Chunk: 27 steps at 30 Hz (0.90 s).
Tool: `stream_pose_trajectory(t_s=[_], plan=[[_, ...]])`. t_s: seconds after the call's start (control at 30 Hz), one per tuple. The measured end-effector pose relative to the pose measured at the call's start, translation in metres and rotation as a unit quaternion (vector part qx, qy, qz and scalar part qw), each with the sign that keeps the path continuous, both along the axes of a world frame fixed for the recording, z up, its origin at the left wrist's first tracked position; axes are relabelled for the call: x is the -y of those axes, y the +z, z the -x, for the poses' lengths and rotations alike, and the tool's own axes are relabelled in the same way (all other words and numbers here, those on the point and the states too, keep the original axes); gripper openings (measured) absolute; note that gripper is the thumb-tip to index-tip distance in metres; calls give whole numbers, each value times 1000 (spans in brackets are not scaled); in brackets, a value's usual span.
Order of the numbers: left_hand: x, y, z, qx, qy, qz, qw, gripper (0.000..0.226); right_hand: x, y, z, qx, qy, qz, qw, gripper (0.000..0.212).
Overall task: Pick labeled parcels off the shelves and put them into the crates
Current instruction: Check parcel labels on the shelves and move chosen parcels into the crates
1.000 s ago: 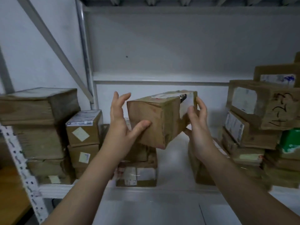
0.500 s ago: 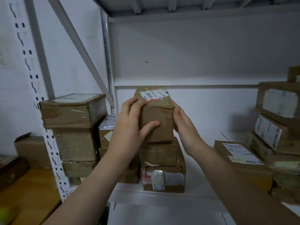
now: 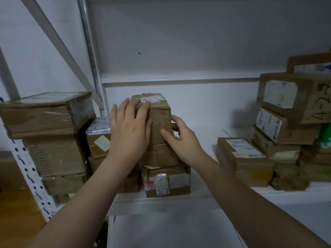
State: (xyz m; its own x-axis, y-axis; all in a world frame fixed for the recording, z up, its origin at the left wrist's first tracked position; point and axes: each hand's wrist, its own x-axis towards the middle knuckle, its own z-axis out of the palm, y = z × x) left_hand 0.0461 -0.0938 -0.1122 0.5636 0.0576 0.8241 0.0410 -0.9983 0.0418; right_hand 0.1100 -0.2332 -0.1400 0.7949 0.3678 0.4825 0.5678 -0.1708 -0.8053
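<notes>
The labelled parcel (image 3: pixel 159 122) sits atop the middle stack (image 3: pixel 161 156) on the shelf (image 3: pixel 197 196). At its nine o'clock the left hand (image 3: pixel 129 129) presses flat, fingers straight. At its four o'clock the right hand (image 3: pixel 180 140) grips its side, fingers curled.

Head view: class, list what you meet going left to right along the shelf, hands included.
tall stack of taped boxes → small box with a pale sticker → left hand → parcel topping the middle stack → right hand → flat labelled parcel lying alone → right-hand stack of boxes
</notes>
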Motion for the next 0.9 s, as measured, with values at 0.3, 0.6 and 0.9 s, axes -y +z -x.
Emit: stream_pose_trajectory(t_s=[0.3, 0.6, 0.9], plan=[[55, -3, 0, 18, -105, -33, 994, 39, 61, -5, 2, 89, -110, 48, 989, 41], [157, -73, -34, -31, -221, -26, 975, 36, 187, -47, -2, 114, -229, 164, 953, 28], [234, -114, -100, -262, -141, 146, 943, 50, 261, -82, -29, 19, -277, 312, 909, 39]])
